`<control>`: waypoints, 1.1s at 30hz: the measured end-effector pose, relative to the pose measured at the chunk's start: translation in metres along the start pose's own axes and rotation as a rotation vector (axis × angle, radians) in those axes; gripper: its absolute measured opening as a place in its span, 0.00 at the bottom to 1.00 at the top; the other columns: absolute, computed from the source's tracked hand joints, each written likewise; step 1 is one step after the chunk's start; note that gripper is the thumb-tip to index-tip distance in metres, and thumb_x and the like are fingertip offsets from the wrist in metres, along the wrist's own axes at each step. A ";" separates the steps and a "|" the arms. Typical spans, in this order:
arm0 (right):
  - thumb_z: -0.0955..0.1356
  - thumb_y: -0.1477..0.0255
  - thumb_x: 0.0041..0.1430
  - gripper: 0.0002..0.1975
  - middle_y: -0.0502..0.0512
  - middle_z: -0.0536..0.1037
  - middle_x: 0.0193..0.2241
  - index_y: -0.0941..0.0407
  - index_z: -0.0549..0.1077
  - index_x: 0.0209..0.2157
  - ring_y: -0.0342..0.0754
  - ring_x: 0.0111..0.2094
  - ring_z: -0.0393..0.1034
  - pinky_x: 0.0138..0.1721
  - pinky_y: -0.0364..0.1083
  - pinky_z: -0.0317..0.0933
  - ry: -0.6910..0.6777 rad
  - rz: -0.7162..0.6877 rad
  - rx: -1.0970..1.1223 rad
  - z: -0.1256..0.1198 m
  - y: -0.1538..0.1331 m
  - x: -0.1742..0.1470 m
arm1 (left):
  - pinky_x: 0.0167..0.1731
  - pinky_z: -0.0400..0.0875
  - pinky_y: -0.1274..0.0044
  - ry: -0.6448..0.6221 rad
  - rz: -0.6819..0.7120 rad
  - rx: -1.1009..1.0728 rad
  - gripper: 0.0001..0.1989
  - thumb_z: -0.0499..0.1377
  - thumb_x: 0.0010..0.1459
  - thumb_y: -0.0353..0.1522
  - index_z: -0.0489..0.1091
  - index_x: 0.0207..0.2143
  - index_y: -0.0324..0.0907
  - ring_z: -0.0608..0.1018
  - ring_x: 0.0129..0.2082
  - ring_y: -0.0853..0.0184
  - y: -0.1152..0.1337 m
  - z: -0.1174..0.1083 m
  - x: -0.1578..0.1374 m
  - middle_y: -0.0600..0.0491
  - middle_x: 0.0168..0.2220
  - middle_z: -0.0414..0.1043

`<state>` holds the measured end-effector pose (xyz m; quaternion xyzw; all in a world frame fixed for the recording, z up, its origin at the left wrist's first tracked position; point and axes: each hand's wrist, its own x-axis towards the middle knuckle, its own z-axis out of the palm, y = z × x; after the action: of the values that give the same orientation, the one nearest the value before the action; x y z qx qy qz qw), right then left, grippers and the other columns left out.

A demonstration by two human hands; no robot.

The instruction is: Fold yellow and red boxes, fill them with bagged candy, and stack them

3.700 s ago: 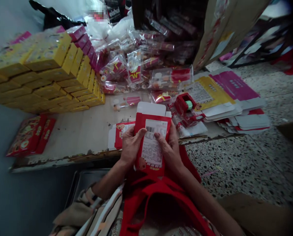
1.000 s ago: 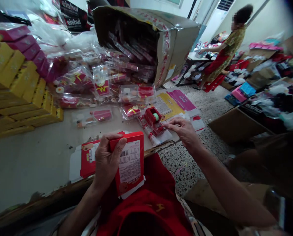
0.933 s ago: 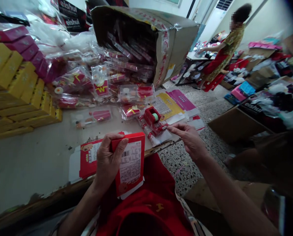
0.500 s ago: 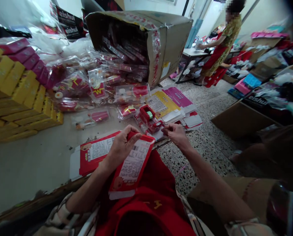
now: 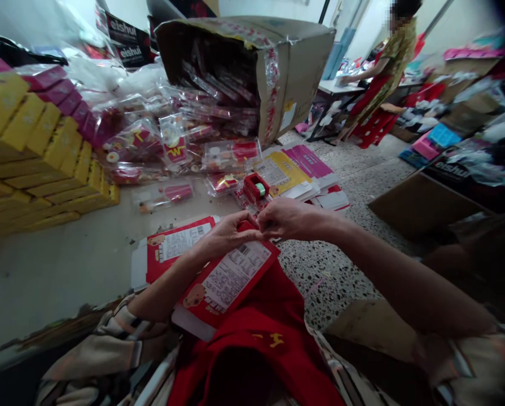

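My left hand (image 5: 229, 234) is closed on the upper end of a red printed cardboard box (image 5: 231, 277), which slants across my lap with a white flap at its lower end. At that same upper end, my right hand (image 5: 284, 220) has its fingers curled in and meets the left fingertips; what it pinches, if anything, is hidden. Just beyond the hands stands a red tape dispenser (image 5: 255, 187) with a pale green roll. More flat red boxes (image 5: 180, 243) lie on the table to the left of my hands.
Yellow boxes (image 5: 44, 163) are stacked at left beside magenta ones. Bagged toy sets (image 5: 174, 141) spill from a large carton (image 5: 297, 79) lying on its side. Flat yellow and purple boxes (image 5: 309, 163) lie at the table's right edge. A person (image 5: 387, 67) stands at a far table.
My right hand has moved left from beside the tape dispenser to the box's upper end, meeting my left hand. The box has tilted further over. The view has shifted slightly.
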<state>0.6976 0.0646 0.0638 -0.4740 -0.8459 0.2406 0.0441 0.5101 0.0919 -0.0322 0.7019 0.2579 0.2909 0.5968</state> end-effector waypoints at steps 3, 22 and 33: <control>0.73 0.80 0.46 0.13 0.45 0.68 0.13 0.53 0.73 0.14 0.39 0.18 0.53 0.24 0.46 0.44 0.011 -0.006 -0.036 0.008 0.001 0.006 | 0.29 0.68 0.79 -0.025 -0.004 -0.077 0.20 0.75 0.45 0.40 0.73 0.35 0.41 0.75 0.29 0.69 -0.002 0.000 -0.006 0.53 0.32 0.77; 0.67 0.70 0.65 0.07 0.60 0.81 0.39 0.57 0.75 0.41 0.51 0.40 0.75 0.40 0.48 0.69 0.337 -0.073 0.065 0.113 -0.008 0.180 | 0.50 0.74 0.61 0.610 0.177 0.339 0.22 0.78 0.42 0.37 0.80 0.40 0.44 0.80 0.47 0.54 0.074 -0.164 -0.206 0.48 0.38 0.81; 0.64 0.84 0.57 0.33 0.77 0.73 0.56 0.64 0.64 0.66 0.68 0.58 0.67 0.56 0.61 0.60 0.139 -0.150 -0.455 0.128 -0.024 0.328 | 0.63 0.63 0.59 0.825 -0.485 0.627 0.19 0.60 0.58 0.51 0.77 0.36 0.45 0.71 0.63 0.50 -0.059 -0.231 -0.352 0.45 0.63 0.70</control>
<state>0.4609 0.2774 -0.0883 -0.4229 -0.9061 0.0068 0.0122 0.0983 0.0103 -0.0984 0.5944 0.6971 0.3055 0.2596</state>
